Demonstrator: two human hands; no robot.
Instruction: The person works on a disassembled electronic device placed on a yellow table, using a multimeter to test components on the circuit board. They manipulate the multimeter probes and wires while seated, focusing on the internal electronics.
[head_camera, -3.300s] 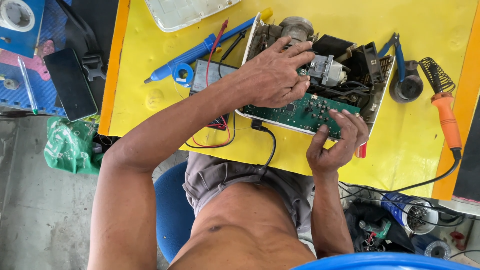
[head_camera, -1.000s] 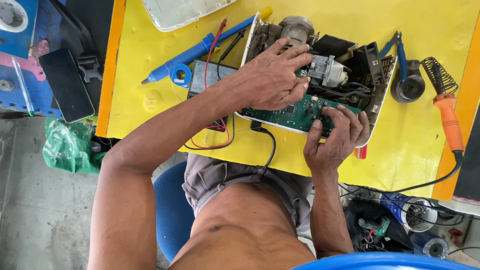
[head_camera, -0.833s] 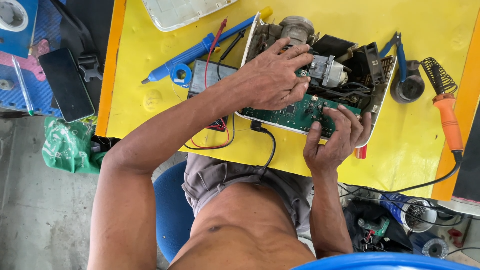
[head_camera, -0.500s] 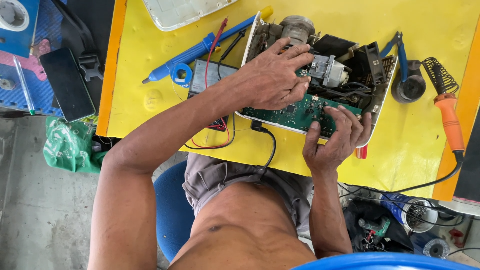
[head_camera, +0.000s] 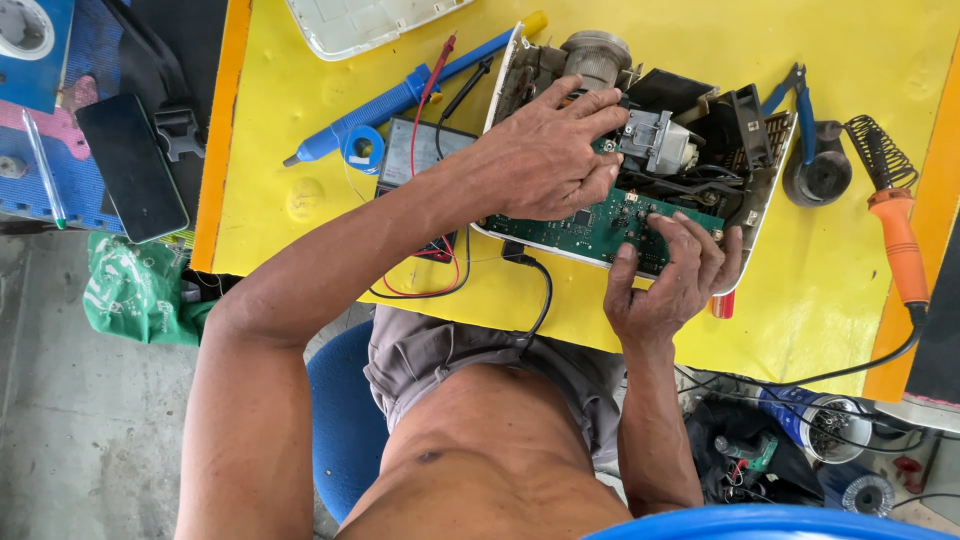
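An opened white-cased device (head_camera: 745, 215) lies on the yellow table (head_camera: 300, 200), showing a green circuit board (head_camera: 590, 228), a grey lens barrel (head_camera: 597, 55) and metal parts. My left hand (head_camera: 545, 155) rests palm down on top of the device's insides, fingers spread over the board and the metal block. My right hand (head_camera: 672, 280) grips the near edge of the board, fingertips pressing on its surface. A black cable (head_camera: 540, 290) runs from the device's near side off the table edge.
A blue desoldering pump (head_camera: 400, 100), solder roll (head_camera: 362, 148) and multimeter (head_camera: 425, 150) with red and black probes lie left of the device. Blue pliers (head_camera: 800, 95), a soldering iron (head_camera: 897, 240) in its stand sit right. A white cover (head_camera: 360, 22) is at the top. A phone (head_camera: 132, 165) lies left.
My right hand has closed up onto the board's near edge, fingers now resting on it. My left hand has stayed on top of the device.
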